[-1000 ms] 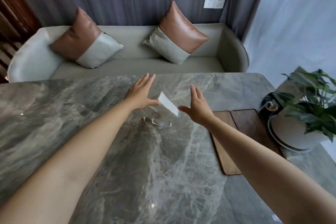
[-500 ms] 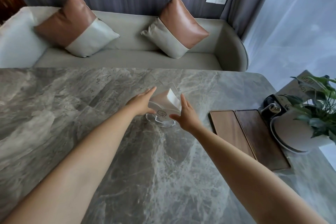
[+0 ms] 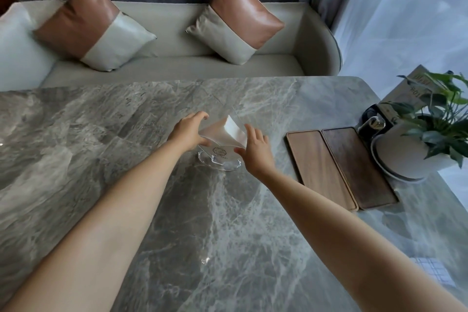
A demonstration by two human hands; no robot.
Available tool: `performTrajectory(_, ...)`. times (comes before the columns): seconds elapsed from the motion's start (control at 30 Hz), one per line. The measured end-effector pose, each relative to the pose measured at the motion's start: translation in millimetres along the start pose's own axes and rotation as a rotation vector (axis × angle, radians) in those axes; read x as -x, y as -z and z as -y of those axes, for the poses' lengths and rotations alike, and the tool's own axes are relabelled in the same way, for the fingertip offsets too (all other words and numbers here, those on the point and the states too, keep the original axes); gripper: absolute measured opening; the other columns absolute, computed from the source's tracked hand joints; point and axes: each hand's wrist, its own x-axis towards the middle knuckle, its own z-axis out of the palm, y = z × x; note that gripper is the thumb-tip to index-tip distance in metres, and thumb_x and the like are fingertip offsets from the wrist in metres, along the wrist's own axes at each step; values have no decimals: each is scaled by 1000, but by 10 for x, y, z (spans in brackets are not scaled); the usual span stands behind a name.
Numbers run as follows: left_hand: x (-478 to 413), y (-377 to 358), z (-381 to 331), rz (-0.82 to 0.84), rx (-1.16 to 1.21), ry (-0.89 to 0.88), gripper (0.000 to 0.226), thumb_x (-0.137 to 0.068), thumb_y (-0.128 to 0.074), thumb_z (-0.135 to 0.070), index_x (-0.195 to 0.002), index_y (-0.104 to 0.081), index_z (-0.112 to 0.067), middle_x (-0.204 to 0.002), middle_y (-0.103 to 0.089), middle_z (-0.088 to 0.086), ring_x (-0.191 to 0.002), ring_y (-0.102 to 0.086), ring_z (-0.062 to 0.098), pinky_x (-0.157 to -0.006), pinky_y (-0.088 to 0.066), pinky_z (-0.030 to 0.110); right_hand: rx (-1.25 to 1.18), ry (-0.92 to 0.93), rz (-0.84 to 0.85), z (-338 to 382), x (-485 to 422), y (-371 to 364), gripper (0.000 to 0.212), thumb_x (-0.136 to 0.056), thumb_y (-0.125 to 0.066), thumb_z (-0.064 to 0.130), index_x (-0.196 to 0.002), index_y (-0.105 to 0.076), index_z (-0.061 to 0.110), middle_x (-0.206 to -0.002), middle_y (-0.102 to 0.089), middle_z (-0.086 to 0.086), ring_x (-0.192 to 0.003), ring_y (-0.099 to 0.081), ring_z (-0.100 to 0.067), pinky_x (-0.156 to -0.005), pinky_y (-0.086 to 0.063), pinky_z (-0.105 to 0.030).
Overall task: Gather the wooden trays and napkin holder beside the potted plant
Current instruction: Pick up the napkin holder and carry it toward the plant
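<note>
Pressing in from both sides, the left hand [image 3: 188, 132] and right hand [image 3: 255, 151] are clasping the clear napkin holder [image 3: 220, 157], which is standing between the palms on the marble table [image 3: 101, 134] with white napkins [image 3: 231, 132] inside. A second ago both hands were spread apart around it; now they are touching it. To the right of the grip, two wooden trays [image 3: 339, 167] are lying side by side, just beside the potted plant [image 3: 415, 147], with bare tabletop between.
</note>
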Motion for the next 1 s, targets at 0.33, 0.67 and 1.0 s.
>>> performTrajectory(0.33,559,-259,-353,57,-11,16,75,-66,-85,-20,-131,-48,-14,-137,-51,12,-122,-51,30,-98,-43,37,-56,-33,47,-337,557,234,66,-85,-60,20,-141,-26,14,-142,-38,-12,-127,-33,-31,-99,-37,-41)
performTrajectory(0.67,948,-523,-1167,52,50,-143,76,-65,-85,-21,-131,-50,-16,-135,-53,8,-123,-51,26,-97,-43,36,-99,-81,-79,-966,1186,823,67,-83,-64,25,-139,-30,17,-139,-42,-8,-124,-36,-27,-98,-39,-38)
performTrajectory(1.0,1095,-1071,-2631,140,22,-440,75,-63,-86,-21,-130,-52,-15,-129,-56,9,-119,-53,26,-97,-42,31,-165,-210,-308,-2095,1906,1665,65,-74,-73,19,-132,-43,14,-131,-50,-10,-120,-43,-28,-100,-36,-35)
